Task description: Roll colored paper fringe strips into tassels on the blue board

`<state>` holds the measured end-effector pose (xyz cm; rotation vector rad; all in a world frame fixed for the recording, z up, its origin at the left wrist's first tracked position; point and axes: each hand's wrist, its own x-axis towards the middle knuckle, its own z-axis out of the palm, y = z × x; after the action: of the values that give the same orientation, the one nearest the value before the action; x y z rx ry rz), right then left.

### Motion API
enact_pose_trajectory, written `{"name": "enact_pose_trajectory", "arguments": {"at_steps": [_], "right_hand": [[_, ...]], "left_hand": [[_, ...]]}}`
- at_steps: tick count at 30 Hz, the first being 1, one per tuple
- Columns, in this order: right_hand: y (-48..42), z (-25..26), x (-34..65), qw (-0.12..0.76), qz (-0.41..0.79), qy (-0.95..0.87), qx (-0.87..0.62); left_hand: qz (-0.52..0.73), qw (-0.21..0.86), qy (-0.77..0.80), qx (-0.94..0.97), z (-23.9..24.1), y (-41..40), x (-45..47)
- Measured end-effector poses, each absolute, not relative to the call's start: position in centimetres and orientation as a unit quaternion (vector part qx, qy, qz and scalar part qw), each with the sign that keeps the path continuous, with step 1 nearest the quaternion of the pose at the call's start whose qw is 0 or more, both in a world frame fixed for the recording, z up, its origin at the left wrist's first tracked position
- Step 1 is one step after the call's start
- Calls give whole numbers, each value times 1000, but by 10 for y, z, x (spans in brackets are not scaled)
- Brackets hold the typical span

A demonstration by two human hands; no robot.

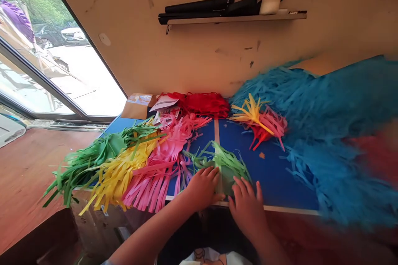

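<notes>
A light green fringed tissue-paper piece (228,160) lies near the front edge of the blue table (270,174), its cut strips pointing away from me. My left hand (203,188) rests on its left part, with fingers stretched forward and thumb out to the right. At its right lower corner, my right hand (248,207) has its fingers spread, the fingertips touching or just above the paper. Left of my hands lie fringed bundles in pink (155,174), yellow (124,169) and dark green (102,151), their strips hanging over the table's front edge.
A large heap of blue fringe (336,112) covers the right side. Near it sits a small yellow, red and pink tassel bunch (264,120). Red fringe (205,104) and a brown packet (138,107) lie against the wall, under a shelf (236,18). A window (74,74) stands left.
</notes>
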<state>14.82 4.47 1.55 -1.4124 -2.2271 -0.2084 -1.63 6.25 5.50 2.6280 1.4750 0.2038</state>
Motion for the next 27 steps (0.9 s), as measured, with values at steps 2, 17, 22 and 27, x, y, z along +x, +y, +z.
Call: {"name": "enact_pose_trajectory", "arguments": {"at_steps": [2,17,22,27], "right_hand": [[44,16,150,240,-91,-807,-533],[65,44,211,394,-163,-748,-509],[48,21,137,273,-97,-872,-396],[43,2,141,268,-114,-853,-434]], "left_hand": [[69,60,501,861,46,62,-29],[88,76,504,856,39,47,-34],[107,80,506,852,41,53,-38],[142,41,609,779,47,70,-75]]}}
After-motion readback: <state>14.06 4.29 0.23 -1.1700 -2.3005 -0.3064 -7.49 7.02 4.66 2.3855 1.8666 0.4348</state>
